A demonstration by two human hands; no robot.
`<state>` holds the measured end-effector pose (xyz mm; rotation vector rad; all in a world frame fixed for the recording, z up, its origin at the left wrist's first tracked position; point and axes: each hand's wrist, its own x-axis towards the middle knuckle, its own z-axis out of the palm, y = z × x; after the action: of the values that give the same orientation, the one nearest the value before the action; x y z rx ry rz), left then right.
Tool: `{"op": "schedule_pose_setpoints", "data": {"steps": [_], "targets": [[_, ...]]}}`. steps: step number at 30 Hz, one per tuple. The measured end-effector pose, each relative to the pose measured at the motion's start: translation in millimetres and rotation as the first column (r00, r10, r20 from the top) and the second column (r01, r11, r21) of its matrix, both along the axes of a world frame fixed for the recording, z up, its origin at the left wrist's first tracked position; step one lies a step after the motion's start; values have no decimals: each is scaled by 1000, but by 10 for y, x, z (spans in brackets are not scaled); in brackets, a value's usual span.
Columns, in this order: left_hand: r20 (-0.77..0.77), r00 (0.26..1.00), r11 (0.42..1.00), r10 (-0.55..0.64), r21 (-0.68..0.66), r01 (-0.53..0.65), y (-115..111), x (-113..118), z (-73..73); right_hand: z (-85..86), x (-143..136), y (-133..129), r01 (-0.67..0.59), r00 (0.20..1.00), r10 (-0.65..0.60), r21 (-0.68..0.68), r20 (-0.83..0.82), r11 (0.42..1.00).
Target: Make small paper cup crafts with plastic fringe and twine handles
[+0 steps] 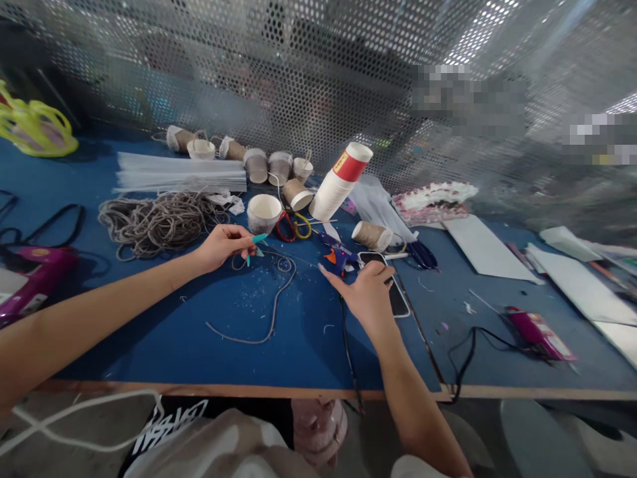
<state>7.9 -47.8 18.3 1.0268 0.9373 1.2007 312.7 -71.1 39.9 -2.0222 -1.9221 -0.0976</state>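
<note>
Blue table (164,352) (scrap-littered), perforated screen (223,79) behind.

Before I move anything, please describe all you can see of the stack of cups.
The stack of cups is white, looks like paper and has ridges along its side. Near its round pale top, a red band carries a yellow marking. It leans right in the picture and stands on the blue table, right of a brown cup; whether those two touch, I cannot tell. Neither the left hand nor the right hand touches it.
</note>
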Motion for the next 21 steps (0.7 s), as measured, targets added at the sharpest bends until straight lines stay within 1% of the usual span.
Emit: {"op": "schedule_pose_setpoints", "data": {"steps": [4,5,7,8,10,12,14,16,17,19,20,21], "targets": [[3,1000,1000,-4,-4,4,0,5,6,-30,-44,-23,-24,1000,24,-14,7,1000],[-6,1000,1000,-10,-7,10,0,6,8,-29,-70,-32,-18,999,18,3,28,1000],[-25,999,1000,-29,-3,29,-1,9,11,-14,-146,-60,-30,994,20,89,106,996],[-38,998,999,-41,4,42,-2,10,13,0,-196,-81,-64,987,43,138,154,988],[-70,995,998,-66,18,67,-4,12,15,44,-312,-129,-188,960,136,204,244,961],[-92,992,996,-82,29,85,-7,12,18,106,-438,-172,-341,908,267,200,323,918],[-86,992,995,-95,33,98,-11,10,19,176,-558,-189,-454,840,356,170,409,875],[-64,992,993,-108,31,110,-13,5,16,240,-667,-171,-566,749,458,103,480,818],[-55,992,993,-115,30,117,-12,2,12,262,-717,-151,-622,695,516,59,501,780],[-39,992,992,-118,30,120,-8,-4,1,273,-801,-97,-710,599,607,-3,522,704],[-28,994,994,-109,29,110,-4,-4,-7,259,-833,-69,-735,571,627,-10,530,678],[-14,996,995,-90,29,90,1,-3,-16,233,-854,-43,-748,561,631,1,536,664]]}}
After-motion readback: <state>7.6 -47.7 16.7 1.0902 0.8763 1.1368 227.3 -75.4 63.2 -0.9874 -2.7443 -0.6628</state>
